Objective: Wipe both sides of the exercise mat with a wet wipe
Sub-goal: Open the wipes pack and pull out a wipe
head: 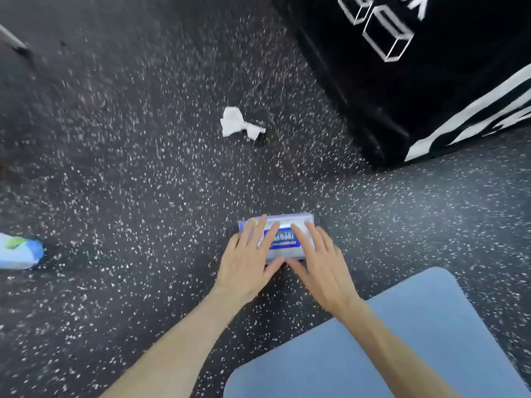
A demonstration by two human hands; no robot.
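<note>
**Both hands laid on the wipe pack, mat waiting at the lower right**

Nearest the camera, at the lower right of the frame, a corner of the blue exercise mat is seen lying flat on the speckled dark floor; its rounded corner points up toward the centre. The mat is judged to be soft, light and floppy foam, so it would best be taken by an edge or corner and folded or rolled over when the underside is to be wiped, rather than lifted flat.

Just beyond the mat, at lower centre, the wet wipe pack rests on the floor. The left hand and the right hand are laid on top of it, palms down, fingers spread apart and flat, nothing clamped. The pack is judged to be a soft, slick film pouch, light and yielding; it would be steadied with one hand while a wipe is drawn from the label flap at its middle.

Farther off, at upper centre, a crumpled white wipe lies on the floor. At the left edge a blue-and-white object is partly cut off. A black block with white markings fills the upper right.
</note>
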